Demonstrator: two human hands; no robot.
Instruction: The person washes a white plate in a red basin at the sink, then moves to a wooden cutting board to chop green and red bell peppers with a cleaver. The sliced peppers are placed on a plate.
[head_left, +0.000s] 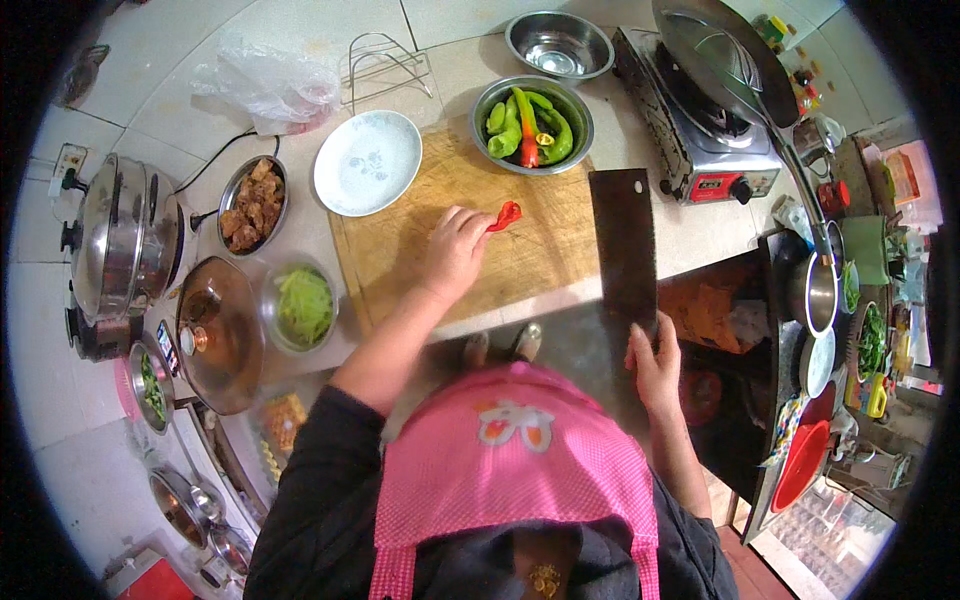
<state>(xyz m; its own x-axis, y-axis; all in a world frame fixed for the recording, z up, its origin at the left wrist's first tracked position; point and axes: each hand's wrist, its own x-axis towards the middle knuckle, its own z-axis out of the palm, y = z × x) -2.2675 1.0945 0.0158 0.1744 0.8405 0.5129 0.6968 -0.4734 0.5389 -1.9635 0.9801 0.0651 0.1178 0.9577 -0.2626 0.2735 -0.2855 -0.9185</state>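
Over the wooden cutting board (420, 262), my left hand (459, 251) pinches a red pepper piece (506, 216) between its fingertips. A cleaver (624, 240) with a wide dark blade is in my right hand (654, 360), at the board's right side, its blade pointing away from me. Green peppers and a red-green pepper (527, 131) lie in a metal bowl (478, 142) at the board's far edge. A white oval plate (367, 161) overlaps the board's far left corner.
Left of the board stand a dish of brown meat pieces (255, 206), a bowl of green slices (304, 307) and a glass lid (221, 360). At the far right is a gas stove (720, 176) with a wok (720, 60). An empty metal bowl (559, 49) stands behind the peppers.
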